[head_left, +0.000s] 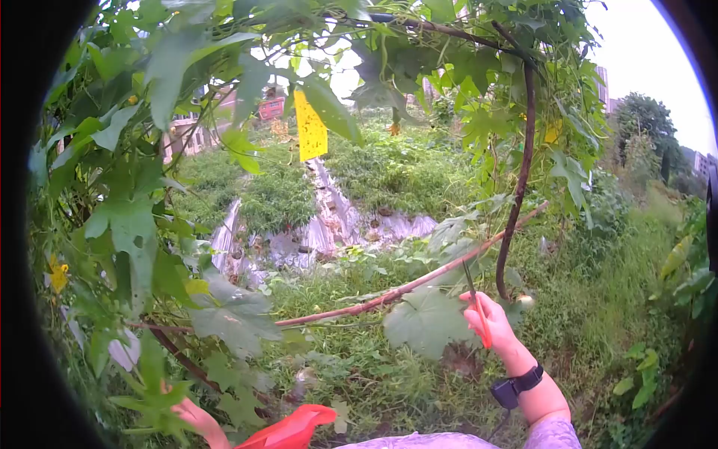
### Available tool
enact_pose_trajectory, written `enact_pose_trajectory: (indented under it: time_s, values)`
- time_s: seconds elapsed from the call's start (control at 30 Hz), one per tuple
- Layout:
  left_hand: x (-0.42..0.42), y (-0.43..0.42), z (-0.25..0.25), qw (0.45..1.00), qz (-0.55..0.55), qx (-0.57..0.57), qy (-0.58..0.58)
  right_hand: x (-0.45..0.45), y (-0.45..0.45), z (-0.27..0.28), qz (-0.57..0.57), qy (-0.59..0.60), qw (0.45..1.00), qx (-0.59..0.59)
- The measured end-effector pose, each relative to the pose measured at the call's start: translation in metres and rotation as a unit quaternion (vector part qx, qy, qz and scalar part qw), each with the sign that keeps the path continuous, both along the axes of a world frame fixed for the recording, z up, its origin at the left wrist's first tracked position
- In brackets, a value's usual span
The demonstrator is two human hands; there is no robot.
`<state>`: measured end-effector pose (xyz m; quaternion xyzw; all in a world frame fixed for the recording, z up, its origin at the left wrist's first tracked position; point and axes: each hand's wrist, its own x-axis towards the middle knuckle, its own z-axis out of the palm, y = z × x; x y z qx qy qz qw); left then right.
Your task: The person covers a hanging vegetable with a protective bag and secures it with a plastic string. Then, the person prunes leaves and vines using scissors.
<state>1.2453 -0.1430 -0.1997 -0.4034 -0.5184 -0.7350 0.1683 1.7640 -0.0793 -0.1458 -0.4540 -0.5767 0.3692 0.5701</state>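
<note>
My right hand (493, 323) is closed around scissors (483, 326) with red-orange handles. Their dark blades point up, just in front of a slanting brown pole (389, 295) and beside broad vine leaves (428, 322). A strap with a small black device (511, 387) circles my right wrist. At the lower left, my left hand (196, 417) reaches in among green leaves (153, 400), which cover most of its fingers, so its grip is hidden. A red bag (290, 429) shows beside my left forearm; how it is held cannot be seen.
Dark bent poles (526, 142) carry climbing vines overhead and down both sides. A yellow speckled card (310, 129) hangs among the leaves. Beyond lie low plants, pale plastic sheeting (321, 224) on the ground, and tall grass (598, 288) to the right.
</note>
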Motion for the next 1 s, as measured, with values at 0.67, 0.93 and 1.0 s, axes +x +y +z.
enact_pose_trajectory:
  time_s: [0.67,0.93,1.0]
  values:
    - [0.255,0.049,0.164,0.928,-0.214,-0.117,0.281,0.133,0.073,0.081,0.167,0.131,0.977,0.035]
    - [0.271,0.092,0.140,0.906,-0.252,-0.117,0.320,0.092,0.169,0.182,0.305,0.120,0.943,0.053]
    - [0.260,0.103,0.124,0.917,-0.253,-0.132,0.280,0.076,0.200,0.217,0.304,0.109,0.945,0.052]
